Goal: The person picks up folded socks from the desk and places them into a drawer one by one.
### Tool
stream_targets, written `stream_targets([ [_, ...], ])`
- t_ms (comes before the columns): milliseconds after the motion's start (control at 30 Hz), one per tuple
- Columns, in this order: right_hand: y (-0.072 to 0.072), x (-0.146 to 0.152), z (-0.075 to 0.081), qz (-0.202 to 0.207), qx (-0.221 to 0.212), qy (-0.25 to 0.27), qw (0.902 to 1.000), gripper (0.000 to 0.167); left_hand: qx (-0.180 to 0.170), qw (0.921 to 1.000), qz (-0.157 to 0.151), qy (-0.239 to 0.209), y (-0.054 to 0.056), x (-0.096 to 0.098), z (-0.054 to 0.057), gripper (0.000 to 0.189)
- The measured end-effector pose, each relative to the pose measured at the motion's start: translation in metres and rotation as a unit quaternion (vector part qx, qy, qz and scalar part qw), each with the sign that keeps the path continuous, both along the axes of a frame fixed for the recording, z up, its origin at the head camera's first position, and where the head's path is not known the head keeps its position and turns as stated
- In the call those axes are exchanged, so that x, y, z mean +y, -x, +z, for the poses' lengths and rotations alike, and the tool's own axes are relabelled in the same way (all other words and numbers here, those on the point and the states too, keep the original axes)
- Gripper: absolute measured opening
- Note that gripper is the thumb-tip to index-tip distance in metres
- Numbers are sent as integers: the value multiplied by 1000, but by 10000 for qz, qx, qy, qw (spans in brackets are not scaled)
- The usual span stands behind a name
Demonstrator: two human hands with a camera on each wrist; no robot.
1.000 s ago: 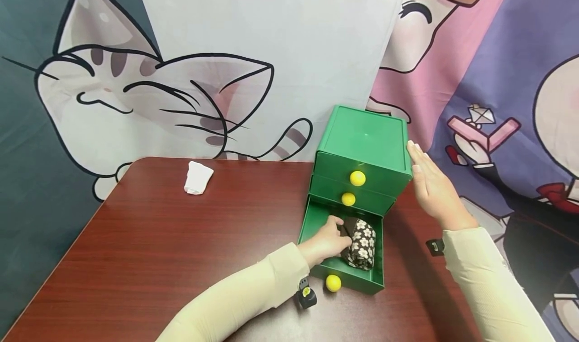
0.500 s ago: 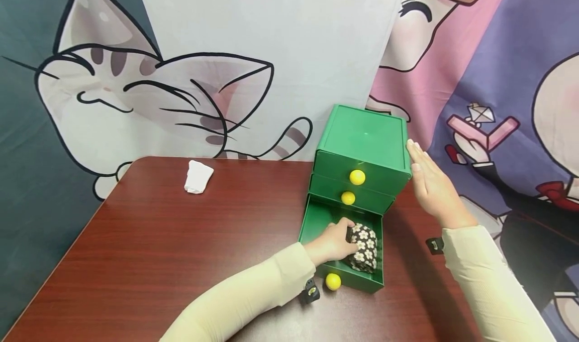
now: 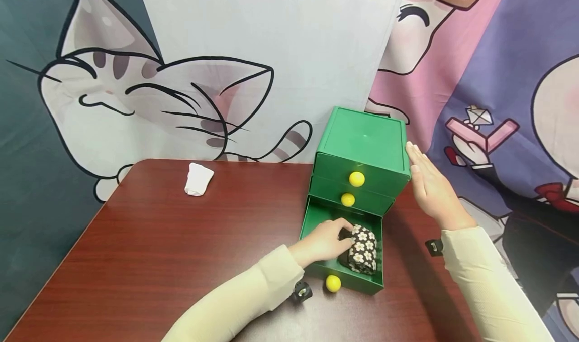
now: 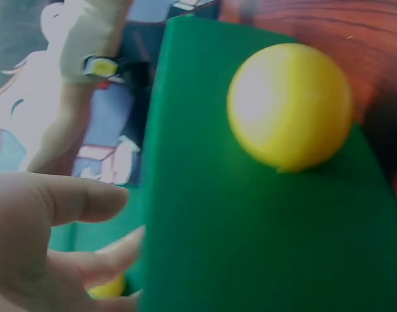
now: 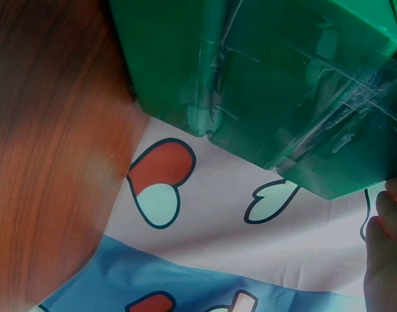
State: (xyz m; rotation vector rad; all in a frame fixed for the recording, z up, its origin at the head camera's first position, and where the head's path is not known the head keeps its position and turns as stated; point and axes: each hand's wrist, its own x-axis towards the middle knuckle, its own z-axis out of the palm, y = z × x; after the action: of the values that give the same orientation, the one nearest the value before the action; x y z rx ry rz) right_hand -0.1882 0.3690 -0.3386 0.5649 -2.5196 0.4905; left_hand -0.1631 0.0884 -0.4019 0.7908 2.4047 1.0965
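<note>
A green drawer unit (image 3: 365, 138) stands on the table, its bottom drawer (image 3: 357, 277) pulled out. Inside that drawer lies a black bundle with white flowers (image 3: 364, 250), folded and soft-looking. My left hand (image 3: 320, 239) reaches over the drawer, fingertips right at the bundle's left side. In the left wrist view the left hand's thumb (image 4: 97, 200) and fingers are apart, and the drawer front with its yellow knob (image 4: 289, 107) hides the bundle. My right hand (image 3: 435, 194) rests straight-fingered along the unit's upper right side; its fingers (image 5: 388, 253) show at the right wrist view's edge.
The two upper drawers are closed, with yellow knobs (image 3: 357, 179). A white folded cloth (image 3: 198, 179) lies at the back left of the brown table (image 3: 190, 241). Behind hangs a cartoon-printed curtain (image 3: 271, 25). Clear tape runs over the unit's side in the right wrist view.
The flowered bundle has shifted slightly right and turned in the drawer. My left hand moved right onto it, then drew back a little left with fingers loosening. The right hand stays put.
</note>
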Motion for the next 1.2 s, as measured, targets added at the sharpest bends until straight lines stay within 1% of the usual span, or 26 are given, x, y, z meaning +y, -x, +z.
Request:
stream_targets([
  [100, 0, 0, -1, -6, 3, 10, 10000, 49, 173, 9991, -14, -396, 3, -13, 7, 24],
  [200, 1, 0, -1, 3, 23, 32, 10000, 49, 306, 9964, 88, -792, 6, -30, 16, 21],
  [300, 2, 0, -1, 10, 51, 38, 10000, 49, 602, 9915, 323, -1108, 11, -51, 23, 21],
  [400, 3, 1, -2, 13, 68, 24, 10000, 49, 991, 9820, 762, -1416, 19, -72, 26, 20],
  [500, 2, 1, -2, -7, 52, 20, 10000, 49, 1407, 9675, 1358, -1602, 31, -93, 24, 18],
  [633, 1, 1, -2, -27, 31, 18, 10000, 49, 1910, 9439, 2183, -1581, 49, -123, 17, 17],
  [733, 0, 0, 0, -32, 41, 6, 10000, 49, 2216, 9255, 2674, -1508, 64, -147, 10, 20],
  [833, 0, 0, 1, -57, 52, -2, 10000, 49, 2458, 9081, 3094, -1389, 82, -171, 0, 24],
  [933, 0, 1, 1, -50, 32, 2, 10000, 49, 2576, 8918, 3512, -1221, 99, -195, -12, 27],
  [1033, 0, 1, 2, -21, 10, -45, 10000, 49, 2592, 8754, 3931, -1092, 114, -218, -22, 31],
  [1100, 0, 2, 3, 0, 6, -119, 9999, 49, 2547, 8653, 4205, -978, 123, -232, -29, 33],
  [1200, 1, 5, 4, 60, 52, -282, 9996, 49, 2440, 8535, 4538, -779, 133, -251, -36, 36],
])
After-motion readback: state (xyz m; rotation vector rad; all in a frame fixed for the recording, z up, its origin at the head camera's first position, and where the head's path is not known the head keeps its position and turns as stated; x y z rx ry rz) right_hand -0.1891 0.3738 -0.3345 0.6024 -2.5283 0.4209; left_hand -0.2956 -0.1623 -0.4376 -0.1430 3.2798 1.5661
